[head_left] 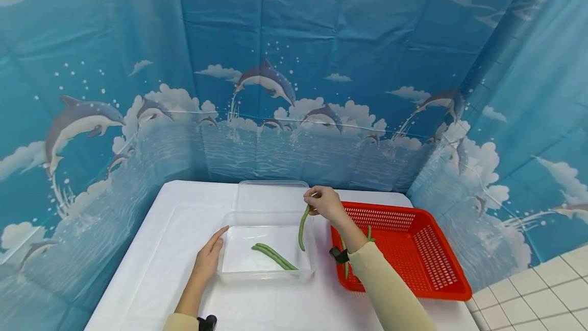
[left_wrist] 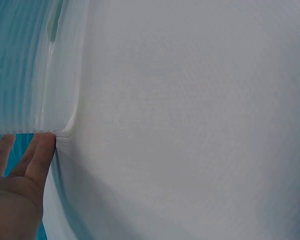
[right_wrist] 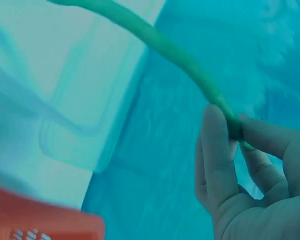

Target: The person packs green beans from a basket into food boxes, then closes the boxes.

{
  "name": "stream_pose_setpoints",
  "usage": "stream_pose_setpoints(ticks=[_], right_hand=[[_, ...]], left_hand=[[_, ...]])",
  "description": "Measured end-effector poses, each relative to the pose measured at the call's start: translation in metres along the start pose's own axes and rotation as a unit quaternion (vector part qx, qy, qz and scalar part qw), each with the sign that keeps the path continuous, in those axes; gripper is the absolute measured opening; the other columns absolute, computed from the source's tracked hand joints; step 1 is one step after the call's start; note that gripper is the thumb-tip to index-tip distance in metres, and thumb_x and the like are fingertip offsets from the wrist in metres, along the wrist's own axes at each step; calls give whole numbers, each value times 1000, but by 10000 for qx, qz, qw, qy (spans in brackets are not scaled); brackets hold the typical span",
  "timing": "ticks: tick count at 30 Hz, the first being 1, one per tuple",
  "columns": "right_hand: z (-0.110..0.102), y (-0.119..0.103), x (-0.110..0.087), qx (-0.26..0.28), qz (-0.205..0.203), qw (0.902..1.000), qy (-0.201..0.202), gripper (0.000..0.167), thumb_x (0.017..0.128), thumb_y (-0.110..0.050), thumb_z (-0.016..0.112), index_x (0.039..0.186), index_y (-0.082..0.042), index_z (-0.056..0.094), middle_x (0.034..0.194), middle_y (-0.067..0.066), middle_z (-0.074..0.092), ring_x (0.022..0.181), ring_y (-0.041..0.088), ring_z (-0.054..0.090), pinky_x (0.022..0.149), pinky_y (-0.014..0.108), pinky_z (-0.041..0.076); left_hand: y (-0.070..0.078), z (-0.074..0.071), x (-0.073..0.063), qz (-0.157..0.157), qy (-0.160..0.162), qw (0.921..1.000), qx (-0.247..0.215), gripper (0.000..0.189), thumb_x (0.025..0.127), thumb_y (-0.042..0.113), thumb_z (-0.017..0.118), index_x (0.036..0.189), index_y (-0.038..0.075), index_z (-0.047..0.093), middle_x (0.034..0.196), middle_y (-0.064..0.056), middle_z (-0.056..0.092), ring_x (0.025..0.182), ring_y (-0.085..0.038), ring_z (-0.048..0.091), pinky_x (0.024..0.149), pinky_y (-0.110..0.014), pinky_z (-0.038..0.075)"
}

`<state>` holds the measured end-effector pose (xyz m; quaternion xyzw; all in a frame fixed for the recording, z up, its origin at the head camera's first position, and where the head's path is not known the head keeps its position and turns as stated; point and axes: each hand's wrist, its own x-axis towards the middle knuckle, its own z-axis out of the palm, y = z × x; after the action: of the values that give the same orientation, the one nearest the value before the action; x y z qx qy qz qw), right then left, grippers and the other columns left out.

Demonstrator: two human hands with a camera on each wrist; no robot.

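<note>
My right hand pinches one end of a green bean between thumb and fingers. The bean hangs down over the right side of a clear plastic container. In the right wrist view the same bean curves up and left from the fingertips. Inside the container a pair of green beans lies side by side. My left hand touches the container's left wall with its fingers extended. The left wrist view shows those fingers against the container's edge.
A red plastic basket with slotted walls stands on the right, a few green beans inside it, partly hidden by my right arm. Behind the container lies a clear lid. A white cloth covers the table; a dolphin-print curtain hangs around it.
</note>
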<state>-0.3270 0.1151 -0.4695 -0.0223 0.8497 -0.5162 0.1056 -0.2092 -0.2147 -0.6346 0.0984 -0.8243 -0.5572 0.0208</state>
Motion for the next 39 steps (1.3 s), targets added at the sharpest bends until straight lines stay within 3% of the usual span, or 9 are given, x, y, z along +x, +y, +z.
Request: stream_pose_setpoints(ticks=[3,7,15,20,27,34,39], right_hand=[[22,0,1,-728,-271,9969,-97,6,102,-10,72,103,-6,76,89,11,72,69,16,73,66,30,67],[48,5,2,-1531,-590,9859,-329,4,100,-9,74,98,-9,77,82,7,73,59,14,68,61,26,63],[87,19,4,-2169,-653,9705,-825,6,95,-6,78,90,-9,79,66,2,68,49,10,58,49,20,52],[107,27,12,-2313,-387,9669,-1000,10,94,-9,80,85,-12,77,63,2,66,47,9,58,45,19,50],[124,38,20,-2192,-104,9705,-995,12,90,-6,83,83,-10,75,68,3,66,49,12,61,49,26,60],[127,46,23,-2020,103,9732,-1091,12,89,-2,84,87,-6,73,67,5,69,54,15,65,53,31,64],[126,47,21,-1956,171,9728,-1233,12,88,1,82,87,-6,72,72,14,75,58,20,71,55,33,65]], left_hand=[[0,0,0,-2,-1,10000,-15,49,117,43,31,161,28,46,173,-10,35,162,-43,27,129,-69,24],[0,0,1,-11,14,10000,-31,48,117,42,33,161,28,46,173,-10,36,162,-42,28,129,-69,24],[-2,0,0,-21,16,10000,-12,47,117,40,34,161,29,47,173,-9,35,162,-42,28,129,-69,24],[-2,0,0,-22,24,10000,35,48,117,41,33,161,29,46,173,-9,35,162,-43,27,128,-70,24],[-1,0,0,-3,20,10000,42,47,117,39,34,161,28,47,173,-10,36,162,-43,28,128,-70,24],[-1,1,0,3,22,10000,37,47,117,39,34,161,28,47,173,-10,37,161,-43,29,128,-71,25],[-1,0,0,-22,28,10000,29,47,117,39,35,161,29,47,173,-10,36,162,-42,28,129,-70,24]])
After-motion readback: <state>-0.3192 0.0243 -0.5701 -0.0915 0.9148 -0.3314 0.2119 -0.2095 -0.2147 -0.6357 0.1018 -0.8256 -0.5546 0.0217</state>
